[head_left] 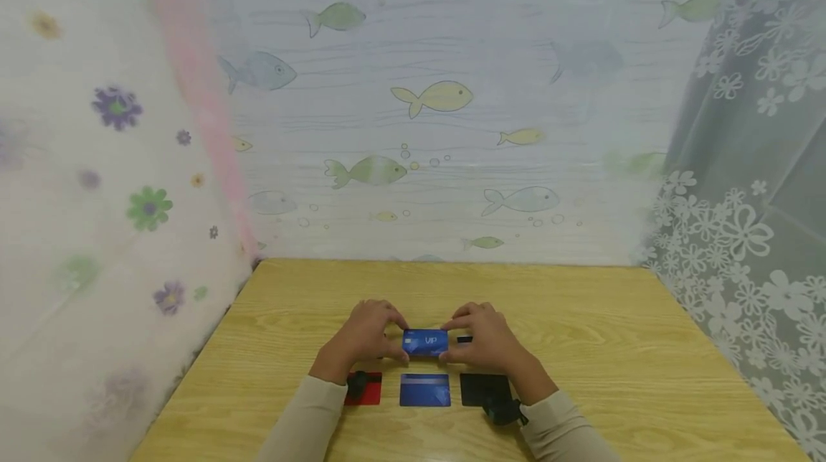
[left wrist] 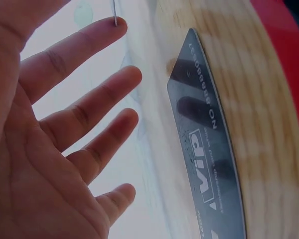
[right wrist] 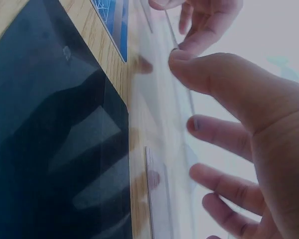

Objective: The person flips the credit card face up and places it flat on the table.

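Note:
Both hands hold a blue VIP card (head_left: 425, 342) by its two ends, a little above the table. My left hand (head_left: 371, 333) grips the left end, forefinger at the upper corner and thumb at the lower one. My right hand (head_left: 482, 336) grips the right end in the same way. In the left wrist view a black VIP card (left wrist: 202, 149) lies below the left hand (left wrist: 65, 134). Beside the right hand (right wrist: 229, 114), in the right wrist view, is a large black card (right wrist: 60, 139). Another card (head_left: 464, 339) is mostly hidden behind the right hand.
Nearer my body lie a red card (head_left: 371, 390) with a dark stripe, a blue card (head_left: 424, 390) with a pale stripe and a black card (head_left: 480, 387). Dark wrist cameras partly cover the red and black ones. Fish-patterned cloth (head_left: 439, 161) hangs behind the wooden table (head_left: 613, 347).

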`<state>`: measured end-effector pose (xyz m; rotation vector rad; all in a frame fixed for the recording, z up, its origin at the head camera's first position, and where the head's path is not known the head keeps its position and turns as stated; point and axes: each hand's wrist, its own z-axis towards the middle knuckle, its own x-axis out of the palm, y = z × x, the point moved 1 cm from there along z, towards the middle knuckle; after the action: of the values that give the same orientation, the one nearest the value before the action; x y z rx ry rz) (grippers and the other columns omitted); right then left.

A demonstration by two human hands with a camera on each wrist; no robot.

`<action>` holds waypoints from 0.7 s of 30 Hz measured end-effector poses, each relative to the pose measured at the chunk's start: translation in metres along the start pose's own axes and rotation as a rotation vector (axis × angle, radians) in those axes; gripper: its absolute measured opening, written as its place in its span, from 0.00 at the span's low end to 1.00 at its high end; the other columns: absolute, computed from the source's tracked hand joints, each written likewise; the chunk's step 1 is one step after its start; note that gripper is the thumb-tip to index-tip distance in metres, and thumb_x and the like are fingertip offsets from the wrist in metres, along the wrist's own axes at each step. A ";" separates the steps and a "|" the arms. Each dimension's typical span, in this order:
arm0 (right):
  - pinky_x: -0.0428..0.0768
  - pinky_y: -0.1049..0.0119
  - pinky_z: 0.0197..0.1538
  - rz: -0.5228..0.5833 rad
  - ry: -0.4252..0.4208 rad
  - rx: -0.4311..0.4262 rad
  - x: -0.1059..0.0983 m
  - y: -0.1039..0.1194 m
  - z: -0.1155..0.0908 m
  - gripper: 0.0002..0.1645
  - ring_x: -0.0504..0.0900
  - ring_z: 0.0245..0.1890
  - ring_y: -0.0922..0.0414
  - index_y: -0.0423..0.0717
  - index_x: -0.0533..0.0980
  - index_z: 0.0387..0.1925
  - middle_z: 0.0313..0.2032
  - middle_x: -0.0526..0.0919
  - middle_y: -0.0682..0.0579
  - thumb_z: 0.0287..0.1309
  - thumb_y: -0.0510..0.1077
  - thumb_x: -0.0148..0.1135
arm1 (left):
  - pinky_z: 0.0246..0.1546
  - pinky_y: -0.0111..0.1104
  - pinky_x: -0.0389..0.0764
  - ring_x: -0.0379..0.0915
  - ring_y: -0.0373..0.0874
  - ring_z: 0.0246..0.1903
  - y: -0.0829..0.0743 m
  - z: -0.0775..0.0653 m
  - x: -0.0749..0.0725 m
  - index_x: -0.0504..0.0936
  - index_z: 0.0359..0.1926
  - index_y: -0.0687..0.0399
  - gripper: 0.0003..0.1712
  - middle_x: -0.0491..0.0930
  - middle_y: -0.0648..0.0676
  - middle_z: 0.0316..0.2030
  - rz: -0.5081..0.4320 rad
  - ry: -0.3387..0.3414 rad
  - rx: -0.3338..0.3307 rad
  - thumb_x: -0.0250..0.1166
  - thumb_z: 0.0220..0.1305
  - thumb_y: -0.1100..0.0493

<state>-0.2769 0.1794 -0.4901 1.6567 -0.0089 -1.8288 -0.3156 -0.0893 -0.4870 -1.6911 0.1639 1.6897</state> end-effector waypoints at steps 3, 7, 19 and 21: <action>0.71 0.34 0.59 -0.024 0.012 0.012 0.001 -0.001 0.000 0.29 0.73 0.58 0.44 0.67 0.87 0.53 0.56 0.80 0.53 0.49 0.69 0.77 | 0.70 0.70 0.53 0.75 0.53 0.60 -0.001 -0.002 0.000 0.92 0.45 0.41 0.28 0.84 0.49 0.52 -0.025 0.013 -0.033 0.85 0.42 0.39; 0.70 0.34 0.58 -0.043 0.029 0.031 0.004 -0.002 0.000 0.29 0.72 0.60 0.42 0.70 0.87 0.52 0.58 0.79 0.52 0.49 0.71 0.77 | 0.72 0.70 0.49 0.73 0.53 0.62 -0.002 -0.003 0.003 0.91 0.45 0.38 0.27 0.83 0.48 0.53 -0.021 0.034 -0.071 0.85 0.42 0.39; 0.70 0.35 0.57 -0.079 0.033 0.042 0.006 -0.004 0.000 0.27 0.70 0.61 0.42 0.70 0.87 0.51 0.57 0.78 0.54 0.48 0.69 0.78 | 0.70 0.73 0.49 0.74 0.54 0.60 -0.005 -0.005 0.004 0.93 0.44 0.40 0.26 0.81 0.48 0.51 -0.007 0.036 -0.078 0.86 0.42 0.40; 0.70 0.35 0.57 -0.084 0.031 0.041 0.007 -0.004 -0.001 0.27 0.70 0.61 0.42 0.70 0.87 0.50 0.57 0.78 0.53 0.48 0.69 0.78 | 0.70 0.74 0.47 0.74 0.54 0.60 -0.006 -0.005 0.004 0.93 0.44 0.40 0.26 0.81 0.48 0.51 -0.023 0.041 -0.091 0.86 0.42 0.41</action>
<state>-0.2780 0.1798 -0.4979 1.7377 0.0366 -1.8761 -0.3076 -0.0867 -0.4887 -1.7886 0.0871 1.6691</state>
